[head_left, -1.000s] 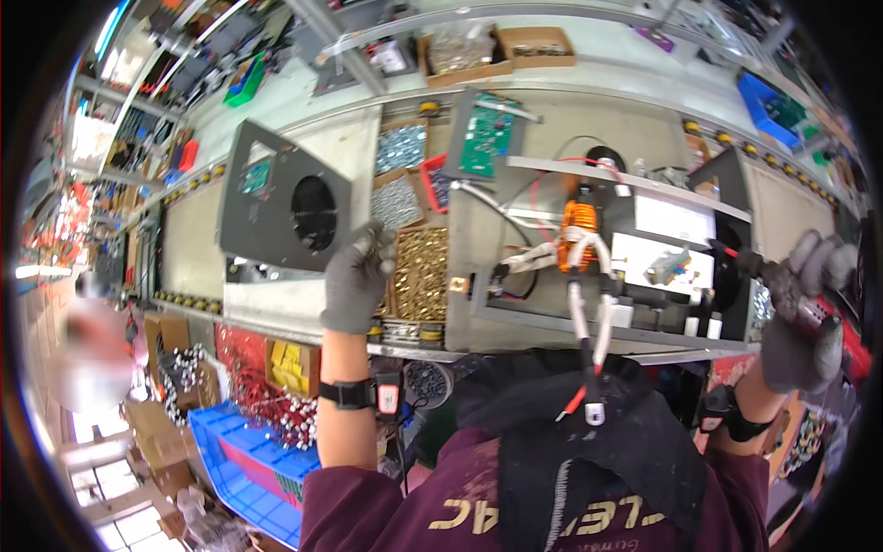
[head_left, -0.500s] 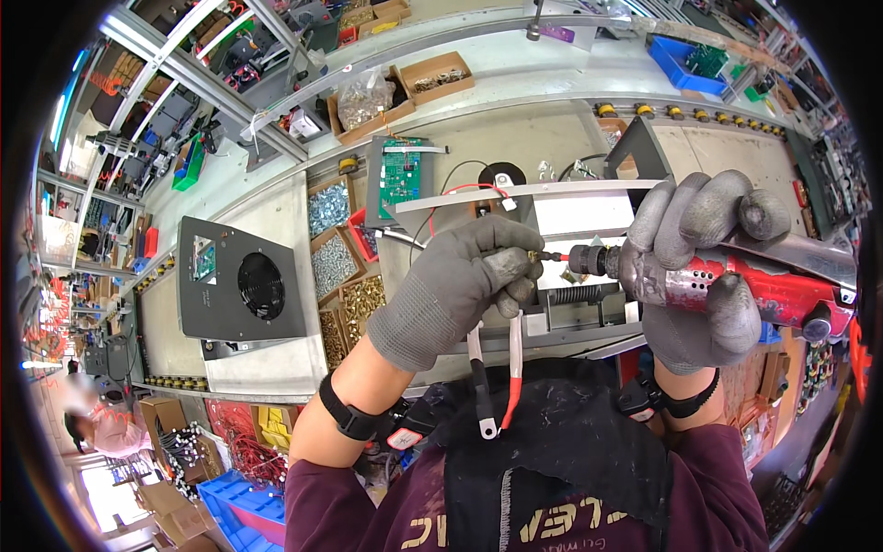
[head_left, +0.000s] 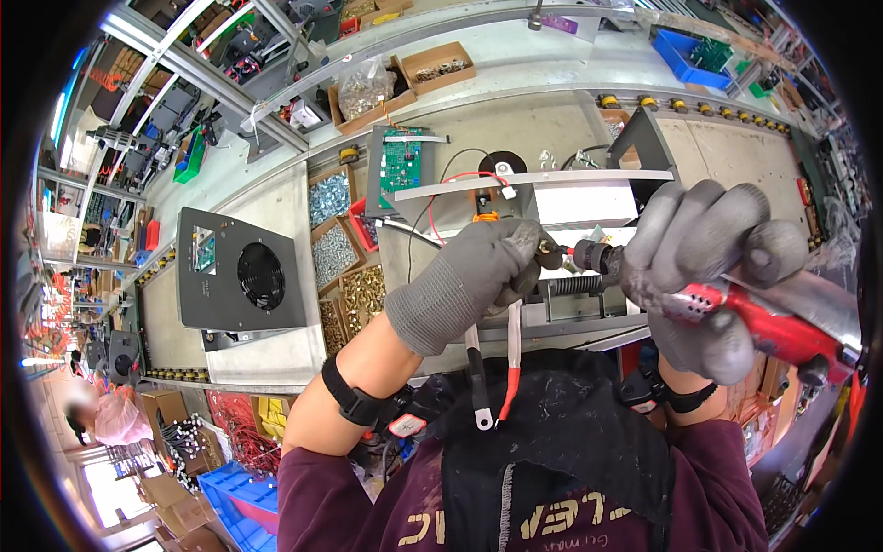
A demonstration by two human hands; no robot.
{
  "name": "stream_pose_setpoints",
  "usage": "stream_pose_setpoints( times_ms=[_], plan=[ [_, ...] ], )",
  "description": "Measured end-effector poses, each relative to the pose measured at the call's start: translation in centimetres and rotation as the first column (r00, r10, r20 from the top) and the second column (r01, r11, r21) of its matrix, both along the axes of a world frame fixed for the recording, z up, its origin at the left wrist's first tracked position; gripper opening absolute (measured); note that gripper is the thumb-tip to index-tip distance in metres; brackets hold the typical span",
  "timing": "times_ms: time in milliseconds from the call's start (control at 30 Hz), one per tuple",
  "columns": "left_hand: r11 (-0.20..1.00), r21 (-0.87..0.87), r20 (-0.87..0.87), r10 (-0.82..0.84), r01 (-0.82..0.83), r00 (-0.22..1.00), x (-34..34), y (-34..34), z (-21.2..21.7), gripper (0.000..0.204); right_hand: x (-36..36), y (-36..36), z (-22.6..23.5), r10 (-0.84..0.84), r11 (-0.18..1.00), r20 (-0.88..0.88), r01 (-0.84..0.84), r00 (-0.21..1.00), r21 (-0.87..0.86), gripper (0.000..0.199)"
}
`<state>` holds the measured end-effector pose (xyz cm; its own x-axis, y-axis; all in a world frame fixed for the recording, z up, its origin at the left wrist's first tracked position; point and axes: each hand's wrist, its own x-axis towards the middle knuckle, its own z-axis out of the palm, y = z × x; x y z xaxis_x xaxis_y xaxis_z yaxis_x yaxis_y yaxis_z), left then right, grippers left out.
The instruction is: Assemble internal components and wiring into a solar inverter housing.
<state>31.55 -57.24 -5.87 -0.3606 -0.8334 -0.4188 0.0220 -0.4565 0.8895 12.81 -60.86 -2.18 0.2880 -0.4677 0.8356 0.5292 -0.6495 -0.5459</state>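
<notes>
My right hand [head_left: 685, 244], in a grey glove, is wrapped round a worn red power screwdriver [head_left: 777, 329] lying sideways, its black chuck [head_left: 593, 258] toward my left hand. A short bit reaches from the chuck to the gloved fingertips of my left hand [head_left: 478, 281]. Those fingers are pinched around a small brass-coloured screw [head_left: 550, 248] at the bit's tip, partly hidden. Below the left hand hang a black cable [head_left: 476, 382] with a ring lug and a white-and-red cable [head_left: 513, 368]; whether the hand holds them is hidden. Beneath both hands lies an open grey metal chassis [head_left: 575, 317].
Boxes of silver screws [head_left: 333, 250] and brass screws [head_left: 364, 299] stand left of the chassis. Farther left is a dark panel with a round fan [head_left: 261, 276]. A green circuit board [head_left: 401, 166] stands behind. Yellow rollers [head_left: 676, 105] line the far rail.
The screwdriver has tilted, its rear end dropping lower right. Both hands have shifted slightly to the right, and the bit stays at the left fingertips.
</notes>
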Motion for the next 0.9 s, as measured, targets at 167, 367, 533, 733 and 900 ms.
stream_pose_setpoints(
  times_ms=[167,367,533,733,900],
  plan=[
    [0.984,-0.132,-0.058,-0.125,0.116,0.990,0.3,-0.3,-0.5,0.052,-1.1,-0.3,-0.2,0.174,0.974,0.111,-0.188,0.978,0.130,0.036],
    [0.970,-0.215,0.090,-0.095,0.113,0.991,-0.4,-0.9,0.1,0.049,-1.6,-0.3,0.1,0.038,0.997,0.042,-0.041,0.998,0.063,0.037],
    [0.994,-0.037,0.154,-0.097,0.104,0.983,-0.8,-1.5,1.1,0.040,-1.7,-0.9,1.0,0.301,0.953,-0.102,-0.298,0.948,0.049,0.035],
    [0.995,0.091,-0.172,-0.027,0.043,0.985,-1.0,-1.5,0.5,0.033,-1.1,0.1,0.6,-0.058,0.989,-0.074,0.047,0.996,-0.143,0.039],
    [0.998,0.051,-0.528,0.065,-0.045,0.846,-1.6,-0.9,-1.2,0.041,-1.3,0.6,0.1,0.002,0.998,0.036,-0.004,0.999,0.055,0.040]
  ],
)
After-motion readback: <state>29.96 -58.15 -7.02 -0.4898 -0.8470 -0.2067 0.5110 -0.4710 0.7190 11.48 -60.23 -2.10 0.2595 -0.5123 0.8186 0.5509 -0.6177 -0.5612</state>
